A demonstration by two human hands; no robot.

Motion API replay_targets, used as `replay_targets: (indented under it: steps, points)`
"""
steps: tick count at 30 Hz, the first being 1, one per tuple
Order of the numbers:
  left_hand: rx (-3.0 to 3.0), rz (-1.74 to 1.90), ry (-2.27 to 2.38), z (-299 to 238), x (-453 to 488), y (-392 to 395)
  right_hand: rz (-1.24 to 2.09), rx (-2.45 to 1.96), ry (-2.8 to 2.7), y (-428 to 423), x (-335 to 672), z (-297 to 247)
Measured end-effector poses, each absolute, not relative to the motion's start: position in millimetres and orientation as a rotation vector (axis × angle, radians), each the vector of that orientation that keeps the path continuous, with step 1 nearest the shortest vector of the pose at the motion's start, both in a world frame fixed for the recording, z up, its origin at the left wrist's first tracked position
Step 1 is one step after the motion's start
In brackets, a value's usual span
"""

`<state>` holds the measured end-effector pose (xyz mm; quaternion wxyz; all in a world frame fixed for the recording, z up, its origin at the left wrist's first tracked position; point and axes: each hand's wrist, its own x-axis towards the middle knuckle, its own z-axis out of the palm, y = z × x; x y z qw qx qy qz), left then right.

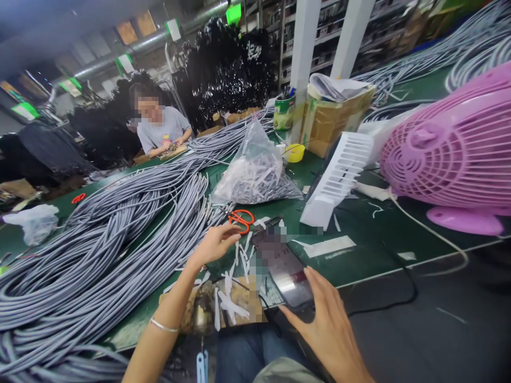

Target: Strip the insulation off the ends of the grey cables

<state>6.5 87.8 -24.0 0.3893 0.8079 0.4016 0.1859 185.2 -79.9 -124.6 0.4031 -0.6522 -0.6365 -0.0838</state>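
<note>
A pair of scissors with orange-red handles [241, 221] lies on the green tabletop, blades pointing toward the cable bundle. My left hand [219, 246] is just in front of the handles, fingers loosely stretched and apart; whether the fingertips touch them is unclear. A dark smartphone [285, 274] lies slanted at the table's front edge, its screen partly blurred out. My right hand [329, 314] grips its near end between thumb and fingers. White paper strips [229, 304] are scattered between my hands, some over a brown board [239, 287].
Thick bundles of grey cable [120, 229] cover the left side. A clear bag of scraps [255, 170] stands mid-table. To the right are a white slotted piece [339, 175], a pink fan [447, 154] and a cardboard box [331, 117]. Across the table sits a co-worker [170, 125].
</note>
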Motion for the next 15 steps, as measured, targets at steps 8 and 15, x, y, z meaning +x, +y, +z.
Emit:
replay_targets:
  steps: [8, 15]
  points:
    - [1.975, 0.585, 1.109, -31, -30, 81, -0.159, -1.767, -1.639, -73, 188, -117]
    - [1.967, 0.743, 1.276, -27, -71, 60, 0.441, -1.841, -1.473, -59, 209, -104]
